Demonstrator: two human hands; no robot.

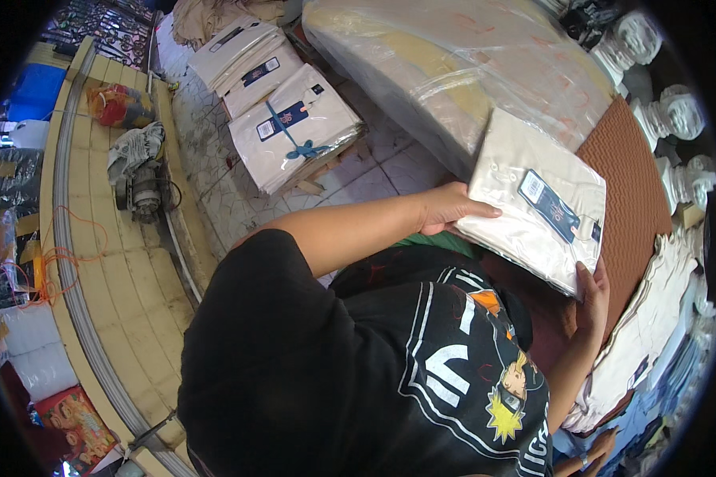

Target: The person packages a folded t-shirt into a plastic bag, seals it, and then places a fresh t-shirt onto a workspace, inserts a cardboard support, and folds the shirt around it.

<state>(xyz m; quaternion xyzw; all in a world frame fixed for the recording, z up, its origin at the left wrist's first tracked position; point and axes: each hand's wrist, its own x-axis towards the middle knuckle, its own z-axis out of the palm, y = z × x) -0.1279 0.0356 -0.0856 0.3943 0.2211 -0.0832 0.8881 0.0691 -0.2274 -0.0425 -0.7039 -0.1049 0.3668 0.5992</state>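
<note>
From my end I see the cream pack [533, 226], folded cloth in clear plastic, held up right of centre, between the two hands and on the far side of both wrists. It looks only slightly longer one way than the other, and that longer run slants from far left to near right, with the dark blue tag [549, 205] lying along the same slant on its upper face. Neither hand is nearer, since both touch it: the left hand [453, 208] has the left edge, while the right hand [593, 294] has the near right corner. I read the left hand as clamped on that edge, thumb flat across the top and fingers tucked below, where I cannot follow them. The right is closed on its corner too, thumb tip on the plastic and fingers around the outer side; how firmly either presses, I cannot tell. Well apart to the far left, the tied stack [326, 139] sits with its blue ribbon [304, 149] on top. A big plastic-wrapped bundle [453, 60] lies beyond the pack, and brown ribbed cloth [632, 187] spreads to its right. At the near right, another person's hand [601, 450] shows, away from the pack.
</note>
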